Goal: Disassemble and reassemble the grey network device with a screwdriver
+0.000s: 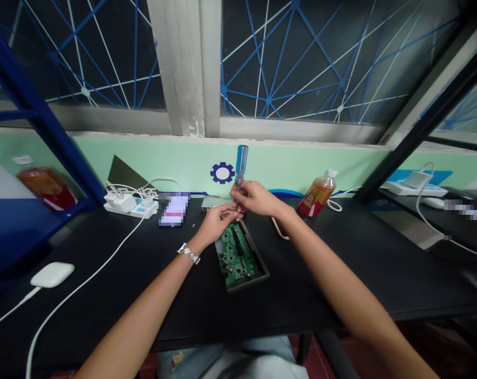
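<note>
A green circuit board (238,256) lies in a dark open case on the black table (341,273). My right hand (254,199) grips a screwdriver with a blue see-through handle (241,162), held upright over the board's far end. My left hand (218,220), with a silver watch on the wrist, pinches the screwdriver's tip or a small part right under it; the tip itself is hidden by the fingers. A tiny screw (194,225) lies on the table to the left of the hands.
A white power strip with plugs (131,204) and its cables sits at the back left, a white adapter (52,274) at the near left. A phone (174,209) lies beside the strip. An amber bottle (318,195) stands at the back right. Blue shelf frame (37,110) at left.
</note>
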A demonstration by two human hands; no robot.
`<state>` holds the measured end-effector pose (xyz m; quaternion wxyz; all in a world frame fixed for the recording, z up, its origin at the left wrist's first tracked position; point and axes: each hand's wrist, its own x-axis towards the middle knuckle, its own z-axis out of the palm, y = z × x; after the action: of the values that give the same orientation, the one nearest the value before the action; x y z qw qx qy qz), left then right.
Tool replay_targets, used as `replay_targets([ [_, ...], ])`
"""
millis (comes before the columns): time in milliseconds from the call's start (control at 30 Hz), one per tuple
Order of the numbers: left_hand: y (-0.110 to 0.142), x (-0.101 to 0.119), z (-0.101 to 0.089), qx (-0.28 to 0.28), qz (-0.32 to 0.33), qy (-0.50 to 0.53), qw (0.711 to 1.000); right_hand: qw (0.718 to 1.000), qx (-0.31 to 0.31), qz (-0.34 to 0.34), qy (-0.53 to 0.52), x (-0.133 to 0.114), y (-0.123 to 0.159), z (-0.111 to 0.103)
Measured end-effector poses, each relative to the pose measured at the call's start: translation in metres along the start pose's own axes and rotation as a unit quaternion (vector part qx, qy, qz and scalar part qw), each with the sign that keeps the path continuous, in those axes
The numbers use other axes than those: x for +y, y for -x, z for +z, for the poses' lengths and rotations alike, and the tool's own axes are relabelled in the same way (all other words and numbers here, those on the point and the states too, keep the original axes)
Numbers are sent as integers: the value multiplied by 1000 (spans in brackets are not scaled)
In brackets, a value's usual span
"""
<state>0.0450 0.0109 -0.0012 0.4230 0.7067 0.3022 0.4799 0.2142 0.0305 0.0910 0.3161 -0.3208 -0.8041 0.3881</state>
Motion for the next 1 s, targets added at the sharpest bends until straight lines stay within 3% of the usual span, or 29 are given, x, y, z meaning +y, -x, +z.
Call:
replay_targets([
  [400,3,-3,2,19,6,-132,991,999,-28,-11,33,19,-1,-4],
  [867,5,-1,3,23,-5,-132,991,999,-51,10,16,13,4,-9],
  [933,5,0,4,28,-7,-137,990,999,-17,16,46,10,5,-11],
  [1000,5,0,5,37,-10,-142,989,993,64,5,101,6,5,-11],
])
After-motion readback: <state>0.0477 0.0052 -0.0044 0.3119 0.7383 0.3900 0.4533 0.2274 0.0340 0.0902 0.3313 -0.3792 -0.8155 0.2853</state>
